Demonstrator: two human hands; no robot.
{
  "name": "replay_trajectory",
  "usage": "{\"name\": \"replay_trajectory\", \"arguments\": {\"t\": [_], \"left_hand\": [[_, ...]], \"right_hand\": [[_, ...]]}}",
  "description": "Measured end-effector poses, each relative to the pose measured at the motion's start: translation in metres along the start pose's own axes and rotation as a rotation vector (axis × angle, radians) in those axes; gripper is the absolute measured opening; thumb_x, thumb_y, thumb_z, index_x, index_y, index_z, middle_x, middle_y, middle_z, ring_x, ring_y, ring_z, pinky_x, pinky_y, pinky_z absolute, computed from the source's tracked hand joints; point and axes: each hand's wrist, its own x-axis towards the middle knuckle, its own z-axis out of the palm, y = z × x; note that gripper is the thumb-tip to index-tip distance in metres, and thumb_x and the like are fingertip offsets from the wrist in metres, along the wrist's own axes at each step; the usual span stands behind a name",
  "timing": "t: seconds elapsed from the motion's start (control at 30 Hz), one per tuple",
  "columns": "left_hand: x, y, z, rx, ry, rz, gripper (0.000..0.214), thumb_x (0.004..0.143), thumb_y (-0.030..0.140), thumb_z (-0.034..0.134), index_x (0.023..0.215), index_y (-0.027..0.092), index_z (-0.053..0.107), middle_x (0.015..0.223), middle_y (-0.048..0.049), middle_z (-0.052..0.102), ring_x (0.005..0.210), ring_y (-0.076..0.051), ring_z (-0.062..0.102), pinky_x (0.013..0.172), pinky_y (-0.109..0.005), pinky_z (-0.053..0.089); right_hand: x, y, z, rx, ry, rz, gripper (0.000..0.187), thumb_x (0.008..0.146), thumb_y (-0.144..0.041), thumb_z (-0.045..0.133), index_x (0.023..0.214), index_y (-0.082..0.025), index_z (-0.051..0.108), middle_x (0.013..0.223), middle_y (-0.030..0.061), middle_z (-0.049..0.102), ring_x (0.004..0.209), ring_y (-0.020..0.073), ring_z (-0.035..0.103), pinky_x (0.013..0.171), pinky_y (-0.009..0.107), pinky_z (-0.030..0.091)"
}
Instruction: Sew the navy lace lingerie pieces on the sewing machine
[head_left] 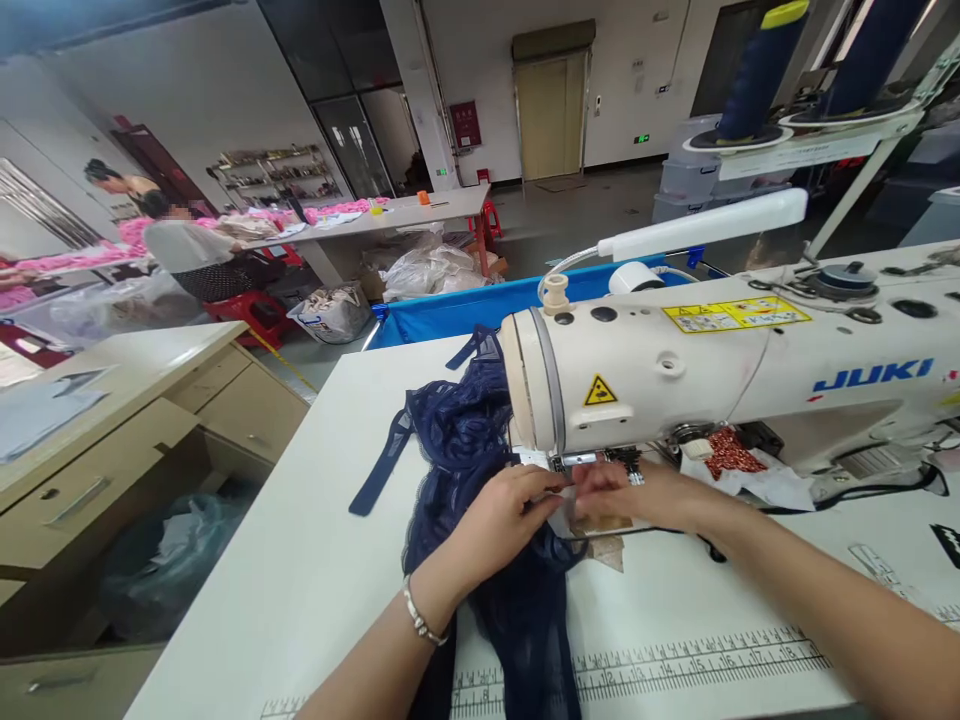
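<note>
Navy sheer lace-edged garment lay on the white tabletop, reaching its near edge. Left hand bent over it, right hand curled by the cream metal sewing machine, apparently steadying it there; fingers narrowed, actual hold undetermined.

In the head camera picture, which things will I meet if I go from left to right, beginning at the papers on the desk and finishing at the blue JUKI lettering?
Papers → loose navy strap → left hand → right hand → red glittery piece → blue JUKI lettering.
</note>
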Motion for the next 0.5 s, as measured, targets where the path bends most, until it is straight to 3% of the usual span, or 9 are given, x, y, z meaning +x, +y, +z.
{"name": "replay_trajectory", "arguments": {"t": [0.07, 0.13, 0.27, 0.4, 0.5], "left_hand": [[0.001, -0.003, 0.005, -0.08, 0.017, -0.021, 0.021, 0.09, 0.014, 0.058, 0.106, 0.023, 0.069, 0.103, -0.001, 0.071, 0.097, -0.015, 0.064, 0.089, -0.026, 0.048], [0.001, -0.005, 0.007, -0.127, 0.034, -0.025, 0.021, 0.089, 0.011, 0.057, 0.101, 0.021, 0.07, 0.101, -0.0014, 0.07, 0.095, -0.014, 0.064, 0.087, -0.024, 0.048], [0.001, -0.006, 0.004, -0.2, 0.039, -0.031, 0.019, 0.088, 0.011, 0.056, 0.097, 0.019, 0.071, 0.099, -0.0031, 0.068, 0.092, -0.014, 0.063, 0.085, -0.023, 0.049], [0.001, -0.005, 0.002, -0.258, 0.037, -0.045, 0.021, 0.085, 0.01, 0.059, 0.1, 0.019, 0.07, 0.099, -0.0032, 0.066, 0.09, -0.013, 0.062, 0.083, -0.022, 0.049], [0.001, -0.006, 0.005, -0.247, 0.099, -0.047, 0.015, 0.086, 0.013, 0.062, 0.096, 0.018, 0.071, 0.094, -0.0028, 0.067, 0.088, -0.013, 0.062, 0.081, -0.021, 0.049]], "right_hand": [[0.008, 0.003, 0.024, 0.292, -0.122, 0.056, 0.036, 0.073, -0.053, 0.072, 0.083, -0.02, 0.061, 0.076, 0.0006, 0.066, 0.072, 0.0151, 0.061, 0.07, 0.028, 0.053], [0.016, 0.007, 0.038, 0.452, -0.094, 0.056, 0.044, 0.068, -0.057, 0.076, 0.077, -0.019, 0.057, 0.07, -0.0012, 0.062, 0.065, 0.0126, 0.058, 0.067, 0.028, 0.052], [0.023, 0.012, 0.043, 0.527, -0.006, 0.037, 0.049, 0.061, -0.058, 0.08, 0.073, -0.018, 0.054, 0.064, -0.0038, 0.058, 0.059, 0.0111, 0.055, 0.067, 0.029, 0.053], [0.02, 0.006, 0.038, 0.516, -0.003, 0.082, 0.05, 0.06, -0.059, 0.08, 0.078, -0.016, 0.061, 0.067, -0.002, 0.061, 0.066, 0.0137, 0.059, 0.074, 0.031, 0.053], [0.019, 0.004, 0.038, 0.508, 0.033, 0.099, 0.056, 0.058, -0.063, 0.079, 0.083, -0.015, 0.065, 0.073, 0.0012, 0.065, 0.073, 0.017, 0.063, 0.076, 0.033, 0.053]]}}
